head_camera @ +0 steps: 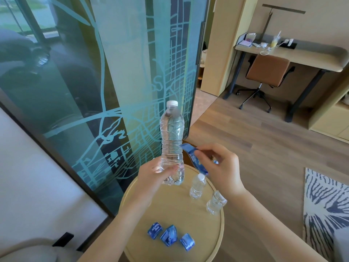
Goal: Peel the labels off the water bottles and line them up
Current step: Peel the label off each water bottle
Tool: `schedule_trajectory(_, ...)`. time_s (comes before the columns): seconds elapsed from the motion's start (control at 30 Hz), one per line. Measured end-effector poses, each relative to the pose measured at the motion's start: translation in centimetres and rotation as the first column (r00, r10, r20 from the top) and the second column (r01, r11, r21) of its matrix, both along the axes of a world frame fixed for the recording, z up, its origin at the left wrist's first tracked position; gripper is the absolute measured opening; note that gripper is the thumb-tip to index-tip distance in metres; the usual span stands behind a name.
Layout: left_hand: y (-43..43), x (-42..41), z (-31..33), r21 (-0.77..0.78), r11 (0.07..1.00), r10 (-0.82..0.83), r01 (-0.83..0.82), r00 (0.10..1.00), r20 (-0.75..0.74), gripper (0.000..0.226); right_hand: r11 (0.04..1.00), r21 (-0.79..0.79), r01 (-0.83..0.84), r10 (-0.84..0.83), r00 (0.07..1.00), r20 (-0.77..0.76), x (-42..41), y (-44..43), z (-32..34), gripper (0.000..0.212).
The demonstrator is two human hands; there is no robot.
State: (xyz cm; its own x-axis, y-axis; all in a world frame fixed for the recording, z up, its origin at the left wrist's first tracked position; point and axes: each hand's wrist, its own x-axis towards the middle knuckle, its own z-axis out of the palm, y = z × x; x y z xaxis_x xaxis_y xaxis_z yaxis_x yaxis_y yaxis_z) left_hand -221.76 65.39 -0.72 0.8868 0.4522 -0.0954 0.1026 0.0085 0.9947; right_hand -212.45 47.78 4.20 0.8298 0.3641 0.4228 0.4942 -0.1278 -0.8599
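Held upright over round table [170,208]: clear water bottle [172,137], white cap on, no label; gripped near base by left hand [154,174], fingers curled round; pinched in right hand [221,167], just beside bottle: blue label strip [195,159], print unreadable; standing on table's right side: small bare bottle [197,188], second small bottle [215,203]; lying near front edge: leftmost peeled label [155,230] reading "AQUAFINA"; middle label [169,235], right label [187,241], text illegible.

The round wooden desk [179,214] carries a small capped bottle [197,188], a second bottle [215,204] just beside it, and three curled blue labels [169,235] near its front edge.
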Motion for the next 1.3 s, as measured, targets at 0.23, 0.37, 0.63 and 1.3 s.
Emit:
schedule_trajectory(0.23, 1.1, -0.9, -0.9, 0.085, 0.993, -0.073, 0.076, 0.997, -0.03, 0.042, 0.999, 0.023, 0.048, -0.035, 0.913, -0.408, 1.2, -0.5, -2.8, 0.027)
schedule_trajectory(0.37, 1.7, -1.6, -2.6, 0.092, 0.994, -0.055, 0.059, 0.997, -0.053, 0.057, 0.996, -0.029, 0.083, -0.087, 0.872, -0.481, 1.2, -0.8, -5.4, 0.021)
schedule_trajectory(0.63, 2.4, -2.8, -4.9, 0.067, 0.998, -0.001, 0.011, 0.989, -0.148, 0.043, 0.961, -0.263, 0.087, -0.231, 0.775, -0.588, 1.3, -1.5, -14.5, 0.02)
schedule_trajectory(1.3, 4.1, -3.1, -19.0, -0.333, 0.938, -0.182, 0.093, 0.951, -0.249, 0.058, 0.771, -0.635, -0.045, -0.5, 0.573, -0.649, -1.8, -3.8, -39.9, 0.009)
